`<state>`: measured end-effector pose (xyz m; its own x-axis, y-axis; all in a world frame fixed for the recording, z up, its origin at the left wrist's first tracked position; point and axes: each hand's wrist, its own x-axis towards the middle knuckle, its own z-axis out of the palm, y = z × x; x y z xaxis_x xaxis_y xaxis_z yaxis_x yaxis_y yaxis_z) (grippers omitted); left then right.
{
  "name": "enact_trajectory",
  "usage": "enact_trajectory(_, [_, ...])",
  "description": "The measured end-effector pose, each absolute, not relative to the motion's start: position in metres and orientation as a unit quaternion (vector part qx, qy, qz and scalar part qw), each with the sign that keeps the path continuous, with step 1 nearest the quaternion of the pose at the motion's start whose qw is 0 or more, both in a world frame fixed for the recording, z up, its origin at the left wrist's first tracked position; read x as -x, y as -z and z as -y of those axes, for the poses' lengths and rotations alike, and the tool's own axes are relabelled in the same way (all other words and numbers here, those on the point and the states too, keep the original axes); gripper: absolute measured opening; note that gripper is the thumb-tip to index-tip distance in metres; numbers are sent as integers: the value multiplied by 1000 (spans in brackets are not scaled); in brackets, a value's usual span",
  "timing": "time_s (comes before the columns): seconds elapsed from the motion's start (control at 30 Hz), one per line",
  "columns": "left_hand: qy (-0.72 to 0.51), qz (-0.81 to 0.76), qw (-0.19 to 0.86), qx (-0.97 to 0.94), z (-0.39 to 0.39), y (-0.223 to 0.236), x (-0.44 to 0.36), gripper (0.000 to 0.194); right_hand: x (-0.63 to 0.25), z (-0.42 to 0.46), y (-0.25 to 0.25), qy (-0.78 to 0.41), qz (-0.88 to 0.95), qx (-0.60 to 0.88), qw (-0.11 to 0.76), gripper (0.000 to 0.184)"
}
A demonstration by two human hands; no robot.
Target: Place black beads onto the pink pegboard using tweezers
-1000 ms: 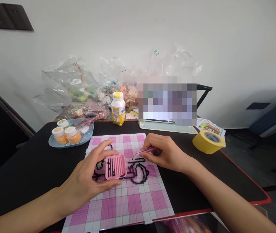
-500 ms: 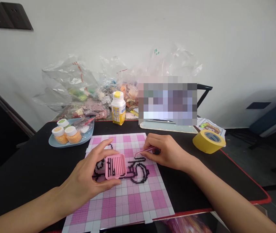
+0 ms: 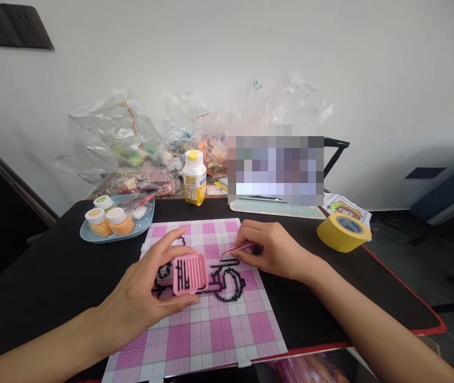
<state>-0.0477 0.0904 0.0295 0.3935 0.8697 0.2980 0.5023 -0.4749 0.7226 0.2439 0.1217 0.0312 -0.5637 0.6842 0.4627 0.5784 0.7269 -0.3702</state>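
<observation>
My left hand [image 3: 147, 284] grips a small pink ridged bead tray [image 3: 198, 272] between thumb and fingers. Black beads [image 3: 181, 274] lie in the grooves on the tray's left side. Pinched in my right hand [image 3: 270, 249] is a pair of pink tweezers [image 3: 236, 248], with the tips just above the pegboard. Under both hands lies a pink-and-white checked pegboard [image 3: 219, 332]. A black bead outline [image 3: 232, 284] stands on it, with a short row of beads by the tweezer tips. The tray and my left hand hide part of the pattern. Whether the tips hold a bead is too small to tell.
A blue plate [image 3: 143, 226] with several lidded jars stands at the left. Behind the pegboard are a yellow-and-white bottle [image 3: 195, 178] and plastic bags [image 3: 131, 143] of beads. A blurred-out screen [image 3: 278, 165] is at the back; yellow tape [image 3: 341, 234] lies to the right.
Almost nothing differs. The tweezer tips have shifted very slightly at the same spot over the pegboard; my left hand and the tray stay in place.
</observation>
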Motion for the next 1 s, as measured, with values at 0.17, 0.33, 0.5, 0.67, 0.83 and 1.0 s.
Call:
enact_trajectory(0.17, [-338,-437,275,-787,-91,-29,47,82,-245,-121,-32,-93,882,356,294,16])
enact_trajectory(0.33, [-334,-436,283,-786,-90,-29,47,82,-245,-121,-33,-90,883,358,291,18])
enact_trajectory(0.5, [-335,-432,274,-791,-91,-29,47,81,-245,-122,-32,-91,881,356,298,18])
enact_trajectory(0.67, [-328,-435,290,-787,-91,-29,48,82,-240,-120,-32,-111,872,310,363,13])
enact_trajectory(0.83, [-323,-425,281,-798,-92,-28,48,83,-227,-114,-34,-134,881,237,386,15])
enact_trajectory(1.0, [-318,-427,279,-799,-93,-28,48,83,-221,-109,-35,-152,894,220,361,21])
